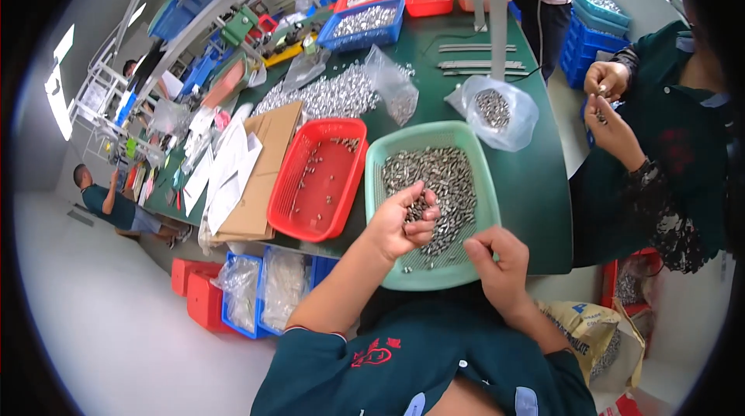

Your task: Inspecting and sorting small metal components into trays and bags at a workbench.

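A light green plastic basket (492,206) full of small grey metal parts (446,171) stands at the table's near edge. Over its left half is my left hand (397,226), palm turned up and fingers curled round a small heap of the metal parts. My right hand (503,265) is closed beside the basket's near right corner, thumb against the bent fingers. Whatever it may hold is hidden. Left of the basket stands a red plastic basket (284,206), with a few small metal parts scattered on its bottom.
Beyond the baskets, shiny metal pieces (330,92) are heaped on the green table (535,175). A clear bag of metal parts (504,113) sits at the right. Cardboard (268,171) and papers lie left. At the right a co-worker (660,136) handles small parts; blue bins (247,292) stand below the table.
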Motion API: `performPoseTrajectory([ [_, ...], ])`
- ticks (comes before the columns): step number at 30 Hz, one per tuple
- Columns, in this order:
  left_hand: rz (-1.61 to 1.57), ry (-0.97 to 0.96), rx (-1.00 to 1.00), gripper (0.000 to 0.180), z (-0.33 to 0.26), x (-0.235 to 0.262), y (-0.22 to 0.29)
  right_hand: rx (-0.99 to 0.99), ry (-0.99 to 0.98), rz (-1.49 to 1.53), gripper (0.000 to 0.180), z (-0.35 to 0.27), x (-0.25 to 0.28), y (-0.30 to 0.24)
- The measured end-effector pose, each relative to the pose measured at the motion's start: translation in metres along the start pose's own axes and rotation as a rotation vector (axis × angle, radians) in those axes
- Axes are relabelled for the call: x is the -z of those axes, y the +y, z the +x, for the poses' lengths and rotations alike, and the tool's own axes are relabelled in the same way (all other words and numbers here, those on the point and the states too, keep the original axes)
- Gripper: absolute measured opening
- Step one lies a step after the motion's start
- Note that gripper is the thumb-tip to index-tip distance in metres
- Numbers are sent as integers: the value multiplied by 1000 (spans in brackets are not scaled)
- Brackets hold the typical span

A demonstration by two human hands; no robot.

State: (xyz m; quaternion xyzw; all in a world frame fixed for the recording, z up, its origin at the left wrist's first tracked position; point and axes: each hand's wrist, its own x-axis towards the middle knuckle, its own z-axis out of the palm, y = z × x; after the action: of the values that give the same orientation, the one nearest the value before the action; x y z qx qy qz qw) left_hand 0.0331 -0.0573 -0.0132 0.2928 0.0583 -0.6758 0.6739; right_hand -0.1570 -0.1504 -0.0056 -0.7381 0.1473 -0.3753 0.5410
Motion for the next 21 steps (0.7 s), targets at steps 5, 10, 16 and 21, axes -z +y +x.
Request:
performPoseTrajectory([
  [5, -8, -42, -64, 37, -32, 22, -42, -2, -35, -7, 7, 13, -35, 6],
  [10, 56, -41, -124, 39, -52, 18, -39, -47, -78, -35, 7, 12, -51, 5],
  [16, 178, 16, -158, 38, -55, 17, -36, 23, -73, -94, 6, 19, -60, -3],
  [21, 302, 68, -215, 35, -55, 13, -34, 10, -86, -126, 7, 23, -61, -5],
])
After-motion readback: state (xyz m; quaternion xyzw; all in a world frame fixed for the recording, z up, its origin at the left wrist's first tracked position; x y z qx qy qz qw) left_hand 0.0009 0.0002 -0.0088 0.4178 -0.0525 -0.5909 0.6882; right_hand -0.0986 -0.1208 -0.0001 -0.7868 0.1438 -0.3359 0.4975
